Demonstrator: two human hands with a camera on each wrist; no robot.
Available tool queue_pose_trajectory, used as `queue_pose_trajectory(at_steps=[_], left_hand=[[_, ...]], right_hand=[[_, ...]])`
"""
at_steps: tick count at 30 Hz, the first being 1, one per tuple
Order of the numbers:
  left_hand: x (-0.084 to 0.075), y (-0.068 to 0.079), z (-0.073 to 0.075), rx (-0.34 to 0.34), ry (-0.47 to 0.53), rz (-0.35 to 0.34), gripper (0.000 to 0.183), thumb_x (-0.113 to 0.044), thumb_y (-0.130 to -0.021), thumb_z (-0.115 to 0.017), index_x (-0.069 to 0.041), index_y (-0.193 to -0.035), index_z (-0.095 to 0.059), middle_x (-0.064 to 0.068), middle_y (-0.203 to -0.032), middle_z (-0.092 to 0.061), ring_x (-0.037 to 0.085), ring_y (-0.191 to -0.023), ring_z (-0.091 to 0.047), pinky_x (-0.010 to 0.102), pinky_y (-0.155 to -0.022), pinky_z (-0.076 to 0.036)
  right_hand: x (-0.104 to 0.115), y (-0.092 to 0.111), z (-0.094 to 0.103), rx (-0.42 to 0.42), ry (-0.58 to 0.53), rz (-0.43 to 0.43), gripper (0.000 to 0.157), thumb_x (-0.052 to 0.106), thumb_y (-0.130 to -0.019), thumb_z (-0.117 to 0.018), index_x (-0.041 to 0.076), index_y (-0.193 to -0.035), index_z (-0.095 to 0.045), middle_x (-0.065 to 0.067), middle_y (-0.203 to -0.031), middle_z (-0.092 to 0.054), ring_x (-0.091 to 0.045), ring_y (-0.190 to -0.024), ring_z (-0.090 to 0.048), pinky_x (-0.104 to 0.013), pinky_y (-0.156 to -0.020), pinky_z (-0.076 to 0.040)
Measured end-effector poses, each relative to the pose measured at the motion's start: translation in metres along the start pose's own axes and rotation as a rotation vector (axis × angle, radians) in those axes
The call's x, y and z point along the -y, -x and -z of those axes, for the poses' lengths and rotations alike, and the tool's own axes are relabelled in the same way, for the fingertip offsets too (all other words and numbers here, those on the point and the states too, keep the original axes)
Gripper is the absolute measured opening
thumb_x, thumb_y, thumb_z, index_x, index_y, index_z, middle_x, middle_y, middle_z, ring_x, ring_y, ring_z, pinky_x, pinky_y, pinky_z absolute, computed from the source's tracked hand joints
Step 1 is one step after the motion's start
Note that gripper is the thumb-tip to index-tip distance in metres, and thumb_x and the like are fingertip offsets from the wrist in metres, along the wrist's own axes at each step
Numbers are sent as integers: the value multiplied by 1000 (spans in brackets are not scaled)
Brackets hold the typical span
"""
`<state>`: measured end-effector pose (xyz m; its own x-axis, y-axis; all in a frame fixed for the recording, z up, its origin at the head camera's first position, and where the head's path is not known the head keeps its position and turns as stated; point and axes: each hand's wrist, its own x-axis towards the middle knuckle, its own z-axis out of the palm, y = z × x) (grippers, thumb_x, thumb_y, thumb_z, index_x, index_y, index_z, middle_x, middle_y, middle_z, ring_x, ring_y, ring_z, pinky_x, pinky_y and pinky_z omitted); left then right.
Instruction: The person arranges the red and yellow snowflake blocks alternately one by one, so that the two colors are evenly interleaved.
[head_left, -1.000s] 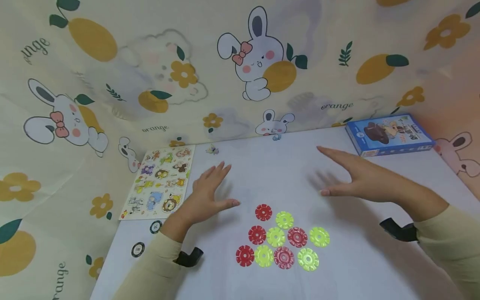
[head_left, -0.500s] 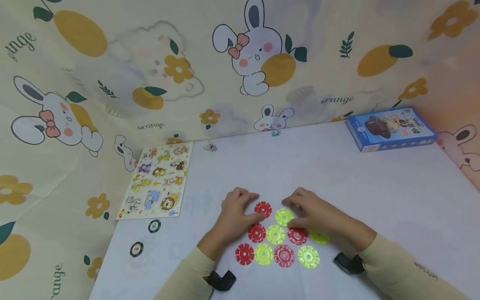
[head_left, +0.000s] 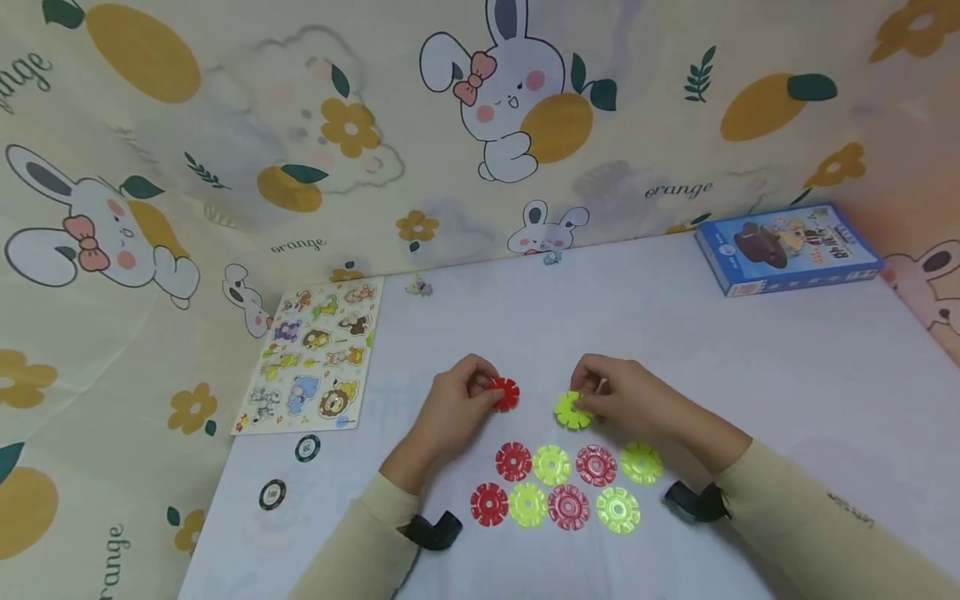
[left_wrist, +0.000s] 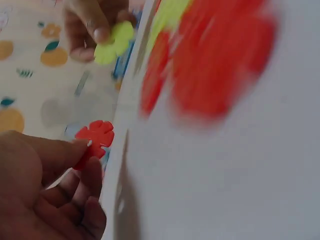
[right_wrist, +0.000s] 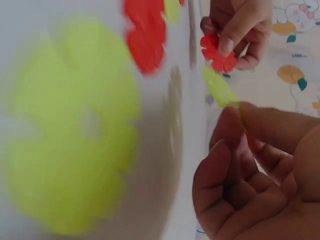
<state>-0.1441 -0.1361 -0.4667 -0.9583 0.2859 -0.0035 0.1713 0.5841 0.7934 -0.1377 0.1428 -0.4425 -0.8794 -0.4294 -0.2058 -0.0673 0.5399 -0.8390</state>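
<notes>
My left hand (head_left: 459, 406) pinches a red notched disc (head_left: 506, 394) between thumb and fingers. In the left wrist view that red disc (left_wrist: 101, 135) is tilted and lifted off the table. My right hand (head_left: 628, 395) pinches a yellow-green notched disc (head_left: 573, 411) at its edge; the right wrist view shows this yellow-green disc (right_wrist: 220, 88) nearly edge-on. The two hands face each other with a gap between the discs. Below them two rows of discs lie flat, red and yellow-green by turns, such as a red disc (head_left: 513, 462) and a yellow-green disc (head_left: 618, 510).
An animal picture board (head_left: 311, 358) lies at the left. Two black-and-white round chips (head_left: 272, 495) lie in front of it. A blue box (head_left: 789, 249) sits at the back right. Two tiny figures, one of them grey-yellow (head_left: 418, 286), stand along the back edge by the patterned cloth (head_left: 360, 217).
Both hands came in and down from wide apart to the top two discs. Each then took hold of one, left the red, right the yellow-green, and raised it from the table.
</notes>
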Motion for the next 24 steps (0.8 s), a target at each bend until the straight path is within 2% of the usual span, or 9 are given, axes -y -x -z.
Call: queue_pose_trajectory(at_steps=[3, 6, 9, 12, 15, 17, 19, 21, 24], left_hand=[[9, -15, 18, -61, 27, 44, 22, -14, -89, -70, -21, -106, -58, -2, -87, -62, 14, -69, -61, 31, -59, -51], [22, -31, 31, -137, 15, 106, 26, -9, -86, -71, -17, -108, -59, 0, -87, -62, 15, -70, -62, 31, -59, -52], [31, -44, 36, -207, -76, 151, 32, -10, -83, -74, -15, -111, -60, 0, -91, -61, 14, -76, -59, 29, -63, -51], [35, -48, 35, -227, -196, 157, 39, -14, -82, -76, -12, -118, -61, 2, -101, -57, 14, -83, -55, 28, -68, -49], [36, -44, 34, -190, -315, 106, 44, -20, -83, -75, -12, -124, -60, 2, -114, -53, 14, -94, -51, 29, -78, -48], [36, -36, 33, -136, -377, 66, 49, -25, -85, -74, -14, -130, -59, 1, -126, -52, 15, -106, -49, 32, -87, -46], [35, -27, 32, -56, -455, 28, 56, -33, -87, -71, -16, -137, -54, -1, -140, -45, 19, -121, -41, 39, -96, -40], [35, -18, 31, 25, -523, 5, 65, -42, -89, -65, -17, -145, -44, -2, -153, -31, 23, -134, -29, 46, -103, -31], [36, -9, 29, 97, -608, -29, 72, -51, -92, -55, -16, -151, -31, -3, -158, -15, 27, -141, -15, 54, -104, -21]], right_hand=[[3, -19, 9, -35, -51, 6, 13, 12, -92, -65, 14, -104, -60, -8, -88, -58, -23, -74, -63, -36, -65, -54], [6, -41, 14, -62, -81, -16, 16, 10, -93, -62, 11, -109, -59, -11, -92, -57, -25, -76, -64, -37, -68, -54], [5, -62, 11, -78, -89, -54, 19, 10, -94, -61, 10, -113, -58, -12, -94, -57, -25, -78, -65, -37, -71, -53], [3, -76, 6, -102, -76, -69, 23, 9, -93, -61, 10, -116, -58, -12, -97, -57, -24, -82, -63, -36, -72, -53], [2, -80, 2, -125, -16, -47, 30, 9, -92, -62, 8, -121, -57, -11, -108, -57, -23, -94, -59, -37, -80, -50], [4, -77, 0, -128, 74, -16, 35, 11, -91, -63, 7, -126, -57, -10, -120, -53, -24, -101, -55, -39, -85, -48], [5, -71, -3, -100, 229, 50, 41, 14, -92, -64, 6, -131, -55, -12, -131, -49, -28, -113, -51, -43, -94, -43], [7, -63, -5, -53, 401, 112, 45, 20, -92, -64, 6, -134, -54, -12, -139, -44, -31, -121, -46, -46, -98, -39], [11, -55, -9, 22, 627, 201, 53, 29, -93, -63, 7, -139, -50, -12, -149, -36, -36, -134, -32, -51, -104, -30]])
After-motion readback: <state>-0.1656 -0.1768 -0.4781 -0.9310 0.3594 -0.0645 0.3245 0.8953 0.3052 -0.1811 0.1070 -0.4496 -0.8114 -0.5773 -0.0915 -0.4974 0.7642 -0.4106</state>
